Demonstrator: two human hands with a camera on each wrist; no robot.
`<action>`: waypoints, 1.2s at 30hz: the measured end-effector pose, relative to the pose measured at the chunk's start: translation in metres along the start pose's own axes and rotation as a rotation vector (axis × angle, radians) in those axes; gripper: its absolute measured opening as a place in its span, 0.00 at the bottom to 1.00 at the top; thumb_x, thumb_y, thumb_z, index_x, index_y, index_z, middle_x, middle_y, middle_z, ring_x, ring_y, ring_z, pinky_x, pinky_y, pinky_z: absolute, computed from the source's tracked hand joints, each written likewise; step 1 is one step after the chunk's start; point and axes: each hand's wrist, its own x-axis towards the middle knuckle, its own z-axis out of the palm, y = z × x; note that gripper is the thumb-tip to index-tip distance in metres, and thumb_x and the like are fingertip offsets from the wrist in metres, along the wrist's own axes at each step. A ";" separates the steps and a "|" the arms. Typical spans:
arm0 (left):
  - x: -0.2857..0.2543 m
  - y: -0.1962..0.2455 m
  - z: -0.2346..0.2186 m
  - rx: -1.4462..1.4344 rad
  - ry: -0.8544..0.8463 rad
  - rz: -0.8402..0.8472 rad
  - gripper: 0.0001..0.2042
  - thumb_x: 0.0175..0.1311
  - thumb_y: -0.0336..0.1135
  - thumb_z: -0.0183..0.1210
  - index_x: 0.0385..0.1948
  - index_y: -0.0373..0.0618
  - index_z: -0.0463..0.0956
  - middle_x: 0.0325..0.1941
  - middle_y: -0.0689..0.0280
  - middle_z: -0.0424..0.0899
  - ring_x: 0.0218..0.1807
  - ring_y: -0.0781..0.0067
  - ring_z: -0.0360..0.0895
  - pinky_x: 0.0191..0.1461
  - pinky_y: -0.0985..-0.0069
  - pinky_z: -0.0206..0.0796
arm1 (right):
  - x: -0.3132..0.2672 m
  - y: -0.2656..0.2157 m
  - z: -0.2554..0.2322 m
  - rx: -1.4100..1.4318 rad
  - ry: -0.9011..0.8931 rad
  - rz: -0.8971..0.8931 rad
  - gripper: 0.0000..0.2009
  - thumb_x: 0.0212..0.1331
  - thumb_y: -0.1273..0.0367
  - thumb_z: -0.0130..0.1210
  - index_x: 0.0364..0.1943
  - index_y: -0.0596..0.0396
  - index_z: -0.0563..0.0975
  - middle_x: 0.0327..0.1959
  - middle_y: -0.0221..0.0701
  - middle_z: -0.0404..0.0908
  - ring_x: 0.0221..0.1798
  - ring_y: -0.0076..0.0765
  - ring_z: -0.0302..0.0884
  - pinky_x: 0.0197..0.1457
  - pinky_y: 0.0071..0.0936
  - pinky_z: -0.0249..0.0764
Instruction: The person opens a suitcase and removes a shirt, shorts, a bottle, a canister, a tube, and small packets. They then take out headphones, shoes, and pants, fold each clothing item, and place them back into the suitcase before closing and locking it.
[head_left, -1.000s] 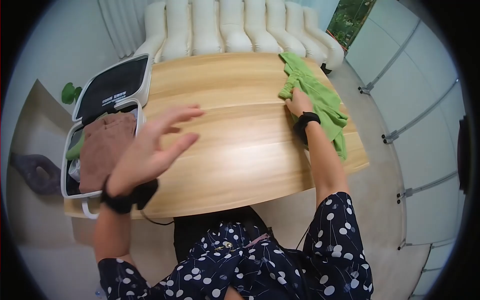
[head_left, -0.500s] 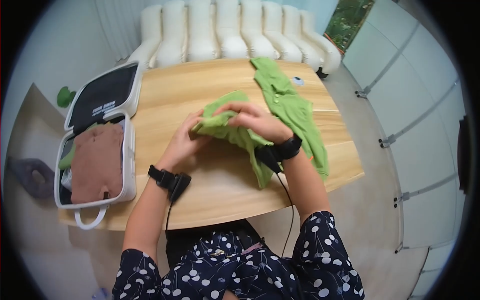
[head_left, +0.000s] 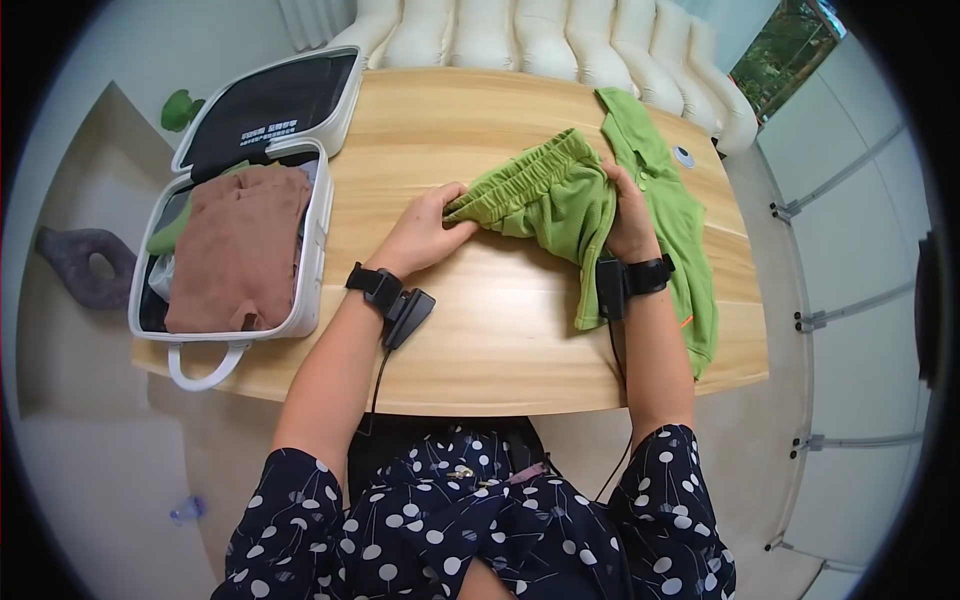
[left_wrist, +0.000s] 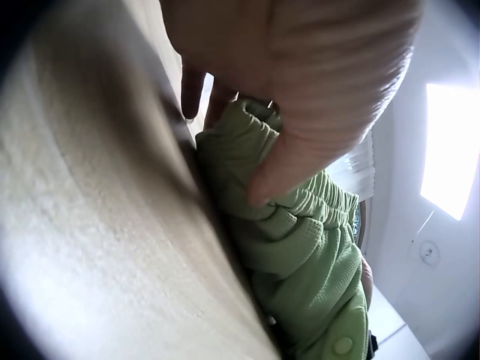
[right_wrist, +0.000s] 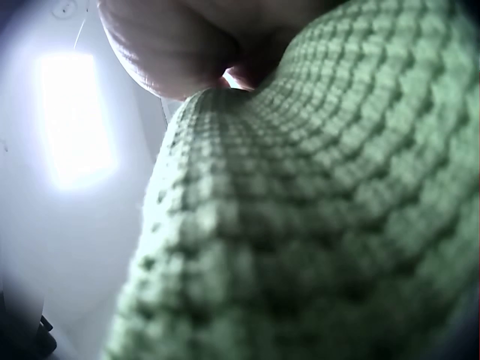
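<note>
Green shorts point(head_left: 555, 205) with a gathered elastic waistband are stretched between my two hands over the table. My left hand point(head_left: 428, 232) grips one end of the waistband, and in the left wrist view its thumb presses on the gathered cloth point(left_wrist: 292, 259). My right hand point(head_left: 632, 218) holds the other end, with the cloth hanging down beside the wrist. Close-up green fabric point(right_wrist: 300, 195) fills most of the right wrist view and hides that hand's fingertips. A green buttoned top point(head_left: 685, 225) lies flat just right of the shorts, partly under my right forearm.
At the table's left stands an open white suitcase point(head_left: 322, 225) with a folded brown garment point(head_left: 240, 250) and other clothes inside. A small round white-and-dark item point(head_left: 683, 157) lies at the far right of the wooden table point(head_left: 480, 360). A cream sofa point(head_left: 480, 45) stands behind.
My right hand has brought the shorts off the green top to mid-table. My left hand has come in from the suitcase side and taken the waistband, which is now spread out.
</note>
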 end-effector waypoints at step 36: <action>-0.010 0.154 -0.033 0.033 0.418 0.165 0.15 0.65 0.39 0.52 0.33 0.32 0.67 0.15 0.50 0.71 0.19 0.54 0.73 0.24 0.63 0.60 | -0.070 -0.026 0.142 -1.191 0.114 -0.841 0.14 0.55 0.65 0.61 0.31 0.64 0.73 0.23 0.33 0.76 0.24 0.21 0.67 0.26 0.23 0.65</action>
